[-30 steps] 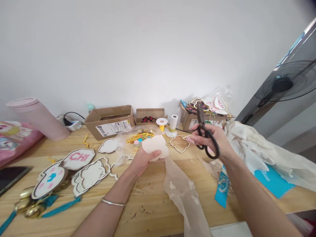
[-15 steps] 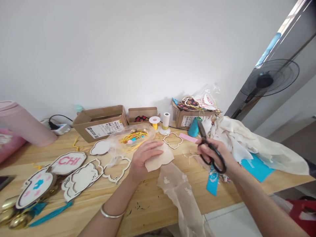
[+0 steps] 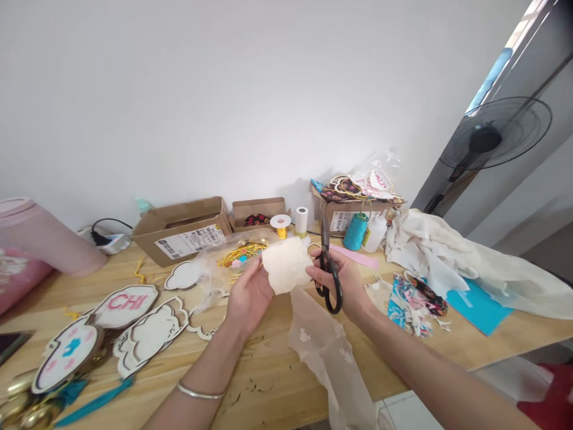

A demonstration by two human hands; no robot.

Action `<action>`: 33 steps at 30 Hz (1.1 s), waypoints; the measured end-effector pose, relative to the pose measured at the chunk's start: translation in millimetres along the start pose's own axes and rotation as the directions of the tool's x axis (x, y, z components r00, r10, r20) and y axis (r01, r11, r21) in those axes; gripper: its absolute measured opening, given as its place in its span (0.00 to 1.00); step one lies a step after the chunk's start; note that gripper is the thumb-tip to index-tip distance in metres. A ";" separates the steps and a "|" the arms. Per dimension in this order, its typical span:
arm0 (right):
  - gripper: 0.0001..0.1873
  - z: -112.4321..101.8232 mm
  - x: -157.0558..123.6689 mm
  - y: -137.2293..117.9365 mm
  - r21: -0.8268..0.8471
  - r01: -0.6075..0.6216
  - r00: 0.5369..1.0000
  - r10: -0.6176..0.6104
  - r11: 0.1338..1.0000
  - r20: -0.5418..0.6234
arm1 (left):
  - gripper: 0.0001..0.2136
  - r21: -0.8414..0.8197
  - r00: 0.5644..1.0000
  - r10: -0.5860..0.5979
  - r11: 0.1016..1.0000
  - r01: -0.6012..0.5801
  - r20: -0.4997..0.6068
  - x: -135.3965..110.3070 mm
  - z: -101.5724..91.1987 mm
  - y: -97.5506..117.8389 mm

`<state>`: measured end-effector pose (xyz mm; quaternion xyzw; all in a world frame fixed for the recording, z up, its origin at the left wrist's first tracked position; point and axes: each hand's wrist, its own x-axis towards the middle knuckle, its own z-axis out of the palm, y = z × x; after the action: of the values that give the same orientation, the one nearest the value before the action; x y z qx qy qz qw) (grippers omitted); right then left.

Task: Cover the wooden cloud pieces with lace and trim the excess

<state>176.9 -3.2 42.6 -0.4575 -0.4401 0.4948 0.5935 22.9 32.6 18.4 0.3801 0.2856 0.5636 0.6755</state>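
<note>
My left hand [image 3: 251, 295] holds the left edge of a cream, wavy-edged piece [image 3: 287, 267] that looks covered in cloth. At its right edge, the thumb and fingers of my right hand [image 3: 338, 278] pinch the same piece. Black-handled scissors [image 3: 330, 275] are also in my right hand, blades pointing up and away from me. Below the piece, a strip of sheer beige fabric [image 3: 320, 340] with white embroidered flowers lies over the table's front edge. A thin outline frame behind the piece is mostly hidden.
Left on the wooden table [image 3: 268, 382] lie cloud-shaped plaques [image 3: 143, 337] and a "CHI" plaque [image 3: 128, 304]. Cardboard boxes [image 3: 188, 239], a teal thread cone [image 3: 356, 232] and spools stand along the wall. Fabric scraps [image 3: 414, 304] and cream cloth [image 3: 465, 257] lie right.
The cream piece has been turned, and both hands now hold it. My right hand moved left with the scissors, which now point more upright. The scrap pile is now uncovered.
</note>
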 end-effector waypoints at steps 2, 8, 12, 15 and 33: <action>0.18 1.3 8.9 5.2 -0.055 0.026 0.997 -0.023 0.998 0.068 | 0.18 -0.016 0.991 -0.119 0.993 0.120 0.057 0.2 -0.5 -3.5; 0.18 -20.8 38.8 29.1 -0.309 0.187 0.941 -0.079 0.933 0.330 | 0.17 0.006 0.994 -0.065 0.998 0.066 -0.088 -0.5 -0.2 -2.7; 0.18 -41.8 43.9 27.0 -0.548 0.341 0.896 -0.087 0.764 0.436 | 0.20 -0.005 0.983 0.003 1.000 -0.004 -0.184 3.0 -2.4 4.0; 0.22 -45.7 38.2 14.3 -0.638 0.403 0.888 -0.110 0.656 0.447 | 0.19 0.009 0.975 0.038 0.999 -0.037 -0.220 4.2 -4.1 6.0; 0.16 -40.3 30.9 14.5 -0.727 0.572 0.820 -0.244 0.380 0.518 | 0.14 0.056 0.977 0.053 0.998 -0.043 -0.204 5.6 -6.9 1.4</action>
<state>217.3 24.4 22.7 -0.4755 -0.8170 0.1107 0.3070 17.7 39.5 16.0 0.3438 0.3590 0.6085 0.6186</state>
